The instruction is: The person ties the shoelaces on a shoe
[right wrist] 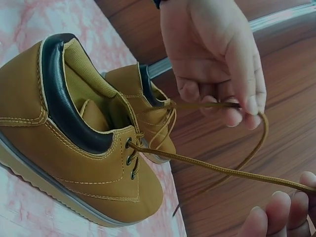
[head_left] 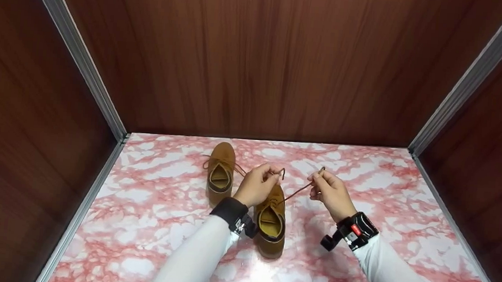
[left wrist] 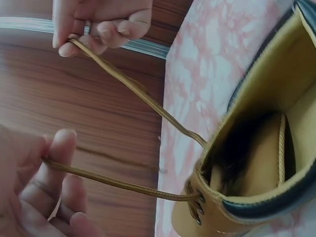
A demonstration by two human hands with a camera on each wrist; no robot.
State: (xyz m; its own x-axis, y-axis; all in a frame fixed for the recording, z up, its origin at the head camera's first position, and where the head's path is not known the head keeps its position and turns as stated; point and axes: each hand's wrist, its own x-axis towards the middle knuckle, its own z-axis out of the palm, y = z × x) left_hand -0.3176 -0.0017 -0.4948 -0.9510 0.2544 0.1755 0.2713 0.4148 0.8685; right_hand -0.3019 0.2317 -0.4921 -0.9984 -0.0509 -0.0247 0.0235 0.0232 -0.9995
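Note:
A tan ankle shoe (head_left: 270, 249) with a dark padded collar stands on the marbled surface, toe pointing away from me. My left hand (head_left: 256, 185) is above its left side and pinches one brown shoelace (left wrist: 123, 186) between thumb and fingers; a loose end of that lace curls past the fingertips. To the right of the shoe, my right hand (head_left: 332, 195) pinches the other shoelace (right wrist: 212, 166), drawn out taut from the top eyelet. The two hands are apart, both raised off the surface. In the head view, the left hand and wrist cover part of the shoe's left side.
A matching tan shoe (head_left: 223, 151) stands farther back on the left, its laces loose at its sides. The surface (head_left: 145, 231) has a red and white marbled pattern. Brown wood-grain panels (head_left: 257, 61) with grey metal edging rise at the back and both sides.

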